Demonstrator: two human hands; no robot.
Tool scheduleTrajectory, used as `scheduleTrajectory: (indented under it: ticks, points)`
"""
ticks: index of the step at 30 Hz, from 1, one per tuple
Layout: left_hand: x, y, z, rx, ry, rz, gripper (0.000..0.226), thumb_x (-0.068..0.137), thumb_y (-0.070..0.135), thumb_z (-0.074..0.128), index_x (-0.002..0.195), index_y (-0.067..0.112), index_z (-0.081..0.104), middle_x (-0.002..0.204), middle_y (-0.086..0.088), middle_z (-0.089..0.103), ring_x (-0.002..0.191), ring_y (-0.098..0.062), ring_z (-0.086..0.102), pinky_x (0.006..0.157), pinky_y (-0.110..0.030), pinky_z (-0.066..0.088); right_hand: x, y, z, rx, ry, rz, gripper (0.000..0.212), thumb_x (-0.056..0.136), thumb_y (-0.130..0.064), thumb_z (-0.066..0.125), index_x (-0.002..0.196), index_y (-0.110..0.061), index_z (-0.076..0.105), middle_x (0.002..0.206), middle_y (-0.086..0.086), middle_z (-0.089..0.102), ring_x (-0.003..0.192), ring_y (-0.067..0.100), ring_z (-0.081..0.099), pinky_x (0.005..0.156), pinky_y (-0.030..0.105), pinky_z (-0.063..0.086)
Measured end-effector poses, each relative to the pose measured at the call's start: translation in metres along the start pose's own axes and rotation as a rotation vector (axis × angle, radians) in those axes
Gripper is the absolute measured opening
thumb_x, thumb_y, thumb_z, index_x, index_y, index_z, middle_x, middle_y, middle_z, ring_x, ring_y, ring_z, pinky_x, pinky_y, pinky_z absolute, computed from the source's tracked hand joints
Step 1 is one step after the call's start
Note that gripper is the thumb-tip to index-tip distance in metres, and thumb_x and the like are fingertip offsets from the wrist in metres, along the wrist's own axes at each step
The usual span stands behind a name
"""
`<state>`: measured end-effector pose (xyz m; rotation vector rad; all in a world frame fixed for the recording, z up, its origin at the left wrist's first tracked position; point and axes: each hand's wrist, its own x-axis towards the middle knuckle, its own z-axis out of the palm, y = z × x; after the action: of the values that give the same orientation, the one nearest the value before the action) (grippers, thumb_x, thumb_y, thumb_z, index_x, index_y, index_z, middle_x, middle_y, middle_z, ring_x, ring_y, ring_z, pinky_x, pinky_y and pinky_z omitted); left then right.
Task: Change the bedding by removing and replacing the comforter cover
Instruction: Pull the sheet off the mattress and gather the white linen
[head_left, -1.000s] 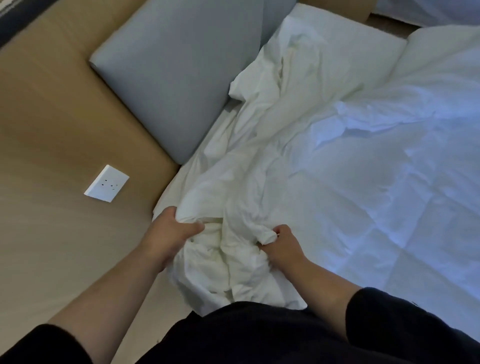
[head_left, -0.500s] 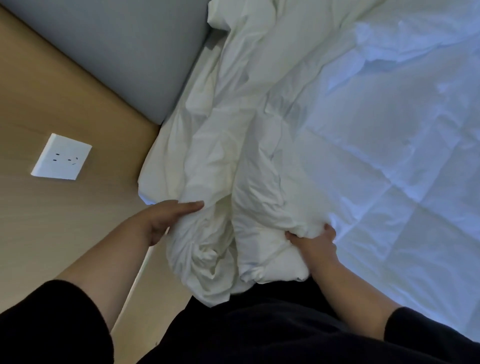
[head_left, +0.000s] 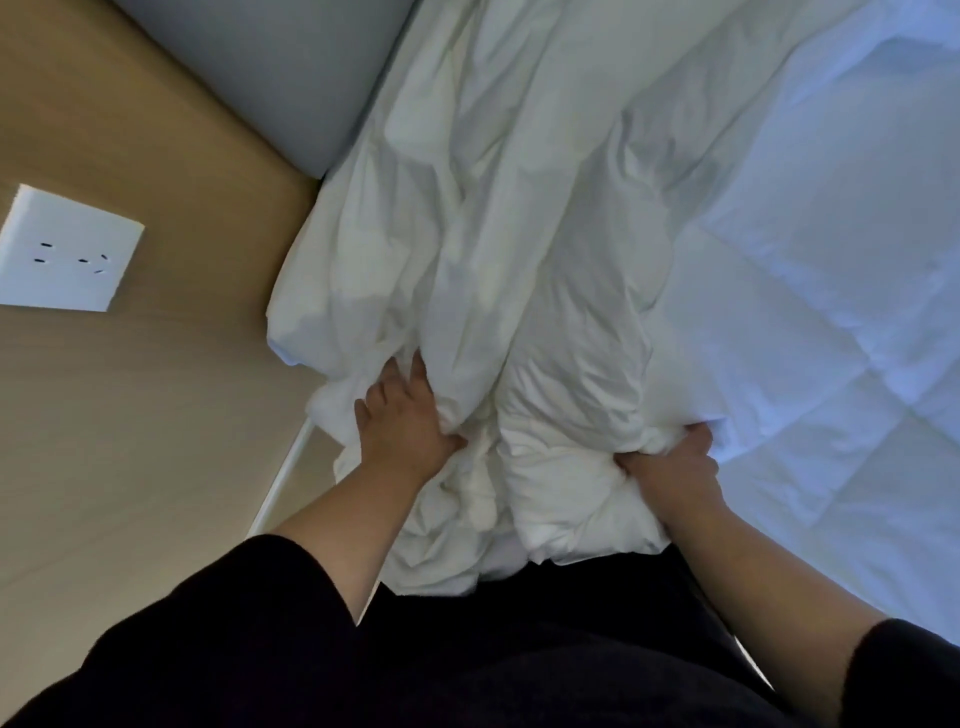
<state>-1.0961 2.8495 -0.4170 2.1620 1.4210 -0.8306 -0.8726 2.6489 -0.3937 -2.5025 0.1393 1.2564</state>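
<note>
A bedroom: white bedding (head_left: 519, 208), grey padded headboard (head_left: 270, 67), wall socket (head_left: 67, 249).

White comforter cover (head_left: 467, 249), quilted white comforter (head_left: 810, 322), grey headboard cushion (head_left: 270, 67), black sleeves (head_left: 234, 634).
</note>
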Motion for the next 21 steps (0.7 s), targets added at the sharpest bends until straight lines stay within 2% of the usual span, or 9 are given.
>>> scheduleTrajectory:
  ticks: [2, 4, 6, 7, 11, 13, 15, 18, 21]
  points:
    - [0.016, -0.002, 0.006, -0.034, 0.024, -0.032, 0.123, 0.066, 0.066, 0.073, 0.152, 0.017, 0.001, 0.149, -0.019, 0.034, 0.127, -0.038, 0.042, 0.104, -0.049, 0.039, 0.002, -0.006, 0.002, -0.039, -0.004, -0.005, 0.110, 0.062, -0.049, 0.079, 0.150, -0.027, 0.015, 0.148, 0.015, 0.035, 0.130, 0.042, 0.044, 0.097, 0.046, 0.045]
    - [0.028, 0.000, 0.010, -0.281, 0.050, -0.060, 0.087, 0.075, 0.054, 0.069, 0.141, 0.013, 0.028, 0.117, -0.014, 0.060, 0.105, -0.035, 0.060, 0.085, -0.042, 0.050, 0.001, -0.012, 0.005, -0.139, 0.020, -0.052, 0.116, 0.059, -0.056, 0.076, 0.150, -0.014, 0.017, 0.151, 0.017, 0.029, 0.133, 0.046, 0.039, 0.106, 0.052, 0.040]
    - [0.032, 0.000, 0.001, -0.502, 0.025, -0.131, 0.050, 0.079, 0.045, 0.064, 0.114, 0.014, 0.045, 0.098, -0.007, 0.064, 0.092, -0.030, 0.064, 0.073, -0.036, 0.047, 0.000, -0.018, 0.009, -0.229, 0.061, -0.140, 0.111, 0.066, -0.054, 0.079, 0.146, -0.004, 0.021, 0.151, 0.019, 0.028, 0.136, 0.046, 0.033, 0.108, 0.053, 0.033]
    - [0.032, -0.002, -0.008, -0.595, 0.001, -0.155, 0.043, 0.076, 0.041, 0.064, 0.106, 0.014, 0.051, 0.097, -0.005, 0.065, 0.090, -0.028, 0.064, 0.073, -0.035, 0.047, 0.000, -0.021, 0.010, -0.248, 0.071, -0.174, 0.104, 0.070, -0.051, 0.080, 0.144, -0.004, 0.023, 0.150, 0.019, 0.029, 0.136, 0.046, 0.033, 0.107, 0.053, 0.033]
    - [0.014, -0.028, -0.073, -1.262, -0.105, -0.268, 0.049, 0.058, 0.006, 0.056, 0.103, 0.008, 0.072, 0.104, -0.016, 0.073, 0.098, -0.037, 0.068, 0.093, -0.056, 0.054, -0.001, -0.035, 0.004, -0.263, -0.004, -0.268, 0.070, 0.075, -0.045, 0.072, 0.124, -0.011, 0.035, 0.129, 0.016, 0.049, 0.113, 0.041, 0.053, 0.085, 0.044, 0.047]
    - [-0.003, -0.041, -0.114, -1.530, -0.162, -0.247, 0.062, 0.050, 0.000, 0.048, 0.108, 0.003, 0.071, 0.112, -0.019, 0.071, 0.104, -0.040, 0.068, 0.090, -0.052, 0.055, -0.007, -0.047, 0.000, -0.203, -0.052, -0.324, 0.048, 0.076, -0.043, 0.063, 0.108, -0.019, 0.036, 0.102, 0.004, 0.058, 0.091, 0.029, 0.060, 0.064, 0.032, 0.042]
    - [-0.021, -0.044, -0.154, -1.637, -0.214, -0.199, 0.068, 0.050, 0.001, 0.043, 0.114, 0.000, 0.067, 0.119, -0.019, 0.068, 0.107, -0.038, 0.067, 0.080, -0.041, 0.060, -0.019, -0.063, -0.003, -0.114, -0.070, -0.403, 0.033, 0.084, -0.035, 0.061, 0.106, -0.028, 0.037, 0.089, -0.006, 0.059, 0.084, 0.023, 0.060, 0.059, 0.028, 0.037]
    - [-0.046, -0.039, -0.199, -1.719, -0.285, -0.088, 0.066, 0.057, 0.003, 0.041, 0.118, 0.000, 0.065, 0.123, -0.018, 0.066, 0.110, -0.035, 0.065, 0.084, -0.037, 0.059, -0.051, -0.100, -0.011, 0.102, -0.111, -0.593, 0.045, 0.082, -0.019, 0.056, 0.114, -0.049, 0.044, 0.092, -0.019, 0.064, 0.086, 0.010, 0.063, 0.064, 0.023, 0.043]
    - [-0.067, -0.027, -0.232, -1.723, -0.261, -0.025, 0.047, 0.060, 0.004, 0.042, 0.106, 0.001, 0.055, 0.111, -0.015, 0.051, 0.099, -0.035, 0.052, 0.080, -0.035, 0.049, -0.091, -0.144, -0.027, 0.245, -0.190, -0.856, 0.068, 0.075, -0.017, 0.050, 0.127, -0.061, 0.045, 0.096, -0.035, 0.061, 0.079, -0.005, 0.061, 0.064, 0.005, 0.045]
